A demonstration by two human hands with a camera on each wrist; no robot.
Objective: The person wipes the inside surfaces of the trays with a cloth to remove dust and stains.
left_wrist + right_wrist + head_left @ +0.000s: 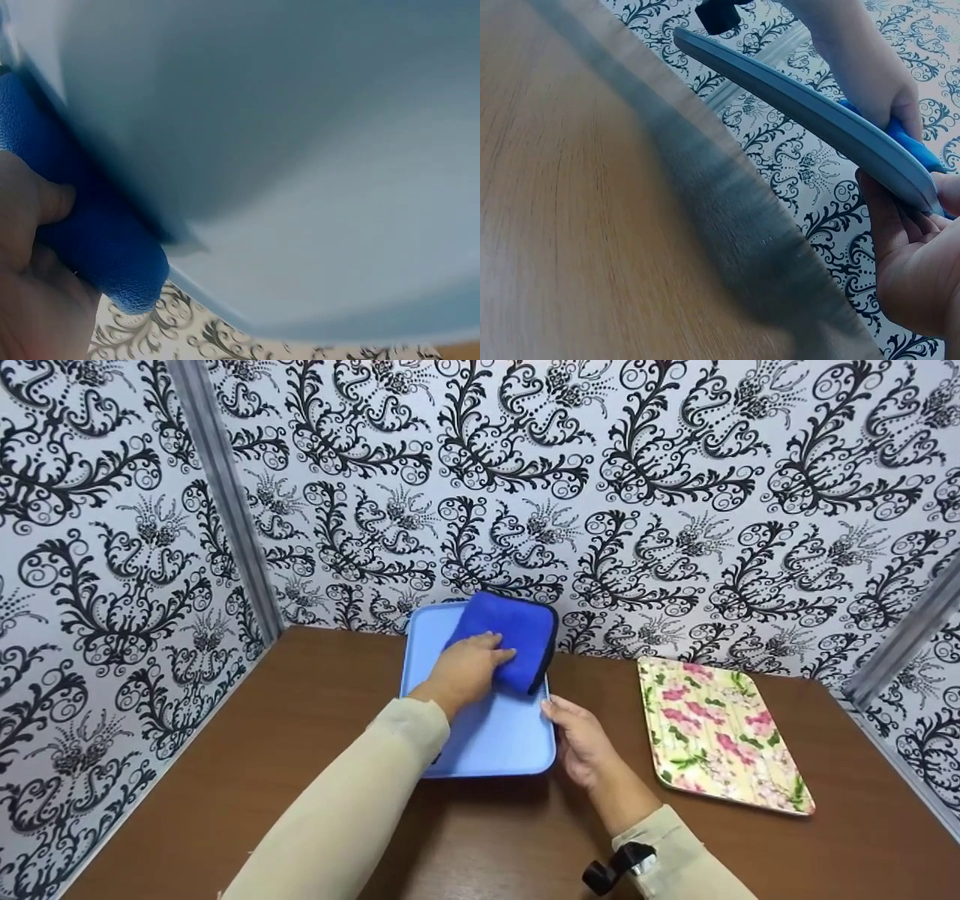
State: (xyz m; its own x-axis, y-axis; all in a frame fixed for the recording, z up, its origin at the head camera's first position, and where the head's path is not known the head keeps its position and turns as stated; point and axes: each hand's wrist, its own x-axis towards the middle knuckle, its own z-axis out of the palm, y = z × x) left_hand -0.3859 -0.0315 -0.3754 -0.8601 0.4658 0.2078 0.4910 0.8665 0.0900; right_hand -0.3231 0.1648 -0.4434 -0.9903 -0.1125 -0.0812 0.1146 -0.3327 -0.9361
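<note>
A pale sleeve (330, 817) looms nearest; the left hand (465, 671), fingers spread, presses a blue cloth (521, 630) onto the raised tray (510, 742), pinched by the right hand (583, 739); wiping looks unfinished, the flowered tray (712, 735) apart

Head view bright and even, wrist views cooler
The blue tray (514, 741) shades the bench (322, 705) beneath it; close to the left wrist camera its surface blurs badly under a broad, dim shadow
</note>
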